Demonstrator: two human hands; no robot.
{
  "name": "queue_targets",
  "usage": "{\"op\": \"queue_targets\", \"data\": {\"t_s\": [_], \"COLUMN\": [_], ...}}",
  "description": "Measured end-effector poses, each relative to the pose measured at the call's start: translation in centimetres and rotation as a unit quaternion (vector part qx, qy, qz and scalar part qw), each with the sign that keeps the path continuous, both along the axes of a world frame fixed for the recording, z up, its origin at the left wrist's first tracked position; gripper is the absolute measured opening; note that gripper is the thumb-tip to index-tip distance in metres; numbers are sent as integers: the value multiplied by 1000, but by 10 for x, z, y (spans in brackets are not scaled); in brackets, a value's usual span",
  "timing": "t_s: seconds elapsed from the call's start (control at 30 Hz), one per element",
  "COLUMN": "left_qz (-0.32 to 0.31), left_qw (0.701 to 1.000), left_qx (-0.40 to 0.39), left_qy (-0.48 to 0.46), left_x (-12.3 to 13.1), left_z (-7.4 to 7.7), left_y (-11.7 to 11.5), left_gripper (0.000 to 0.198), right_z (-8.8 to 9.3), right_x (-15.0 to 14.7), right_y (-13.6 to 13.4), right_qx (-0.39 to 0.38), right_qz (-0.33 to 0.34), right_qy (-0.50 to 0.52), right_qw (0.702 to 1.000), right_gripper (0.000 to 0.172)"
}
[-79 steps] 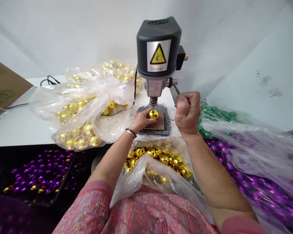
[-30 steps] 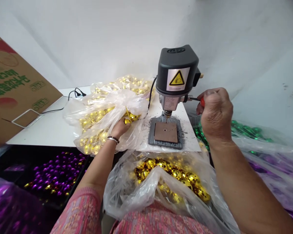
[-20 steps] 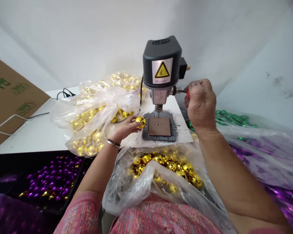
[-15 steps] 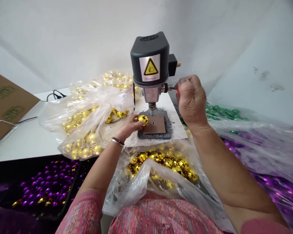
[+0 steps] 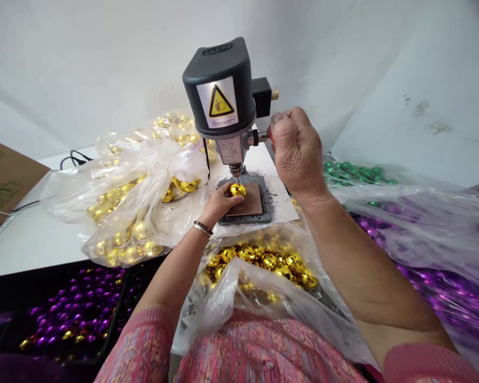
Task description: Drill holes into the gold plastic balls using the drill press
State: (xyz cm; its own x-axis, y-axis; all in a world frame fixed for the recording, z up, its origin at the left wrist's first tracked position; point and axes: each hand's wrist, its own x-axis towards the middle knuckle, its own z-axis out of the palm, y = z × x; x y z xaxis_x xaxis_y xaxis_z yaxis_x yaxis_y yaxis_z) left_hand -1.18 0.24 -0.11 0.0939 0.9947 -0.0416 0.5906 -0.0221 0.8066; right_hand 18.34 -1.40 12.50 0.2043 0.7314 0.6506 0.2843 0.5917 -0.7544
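Observation:
Between the fingers and thumb of my left hand (image 5: 220, 205) is a shiny gold faceted ball (image 5: 238, 190). It sits over a brown board (image 5: 250, 203) on the base of a small black drill press (image 5: 223, 88), directly beneath the bit. Whether the bit touches the ball I cannot tell. My right hand (image 5: 297, 151) is closed around the press's feed lever (image 5: 263, 135), whose red grip is mostly hidden by the fingers. An open plastic bag of gold balls (image 5: 269, 260) lies in front of the press, close to my body.
Bags of gold balls (image 5: 133, 199) lie left of the press. Black trays hold purple balls (image 5: 77, 300) at lower left. Green balls (image 5: 355, 173) and bagged purple balls (image 5: 443, 298) are on the right. A cardboard box (image 5: 3, 183) stands far left. Dark shavings dot the white table.
My left hand has brought the gold ball rightward from the base's left edge to under the drill bit. My right hand keeps its hold on the lever. The camera view has shifted slightly.

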Motion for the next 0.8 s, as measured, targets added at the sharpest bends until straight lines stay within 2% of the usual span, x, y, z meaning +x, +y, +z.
{"op": "queue_targets", "data": {"t_s": [0.17,0.4,0.53,0.8], "left_qz": [1,-2,-5,-8], "left_qw": [999,998,999,999], "left_qx": [15,6,15,8], "left_qy": [52,56,52,39], "left_x": [11,15,14,14], "left_z": [5,1,-1,-2], "left_y": [-4,-5,-6,-5], "left_gripper": [71,79,77,78], "right_z": [-1,-2,-15,-42], "right_x": [-1,-2,0,-1], "right_y": [-1,-8,-15,-19], "right_qx": [-3,-19,-8,44], "right_qz": [1,-28,-49,-75], "right_qy": [4,-14,-42,-87], "right_qw": [1000,999,998,992], "right_gripper": [38,29,22,19]}}
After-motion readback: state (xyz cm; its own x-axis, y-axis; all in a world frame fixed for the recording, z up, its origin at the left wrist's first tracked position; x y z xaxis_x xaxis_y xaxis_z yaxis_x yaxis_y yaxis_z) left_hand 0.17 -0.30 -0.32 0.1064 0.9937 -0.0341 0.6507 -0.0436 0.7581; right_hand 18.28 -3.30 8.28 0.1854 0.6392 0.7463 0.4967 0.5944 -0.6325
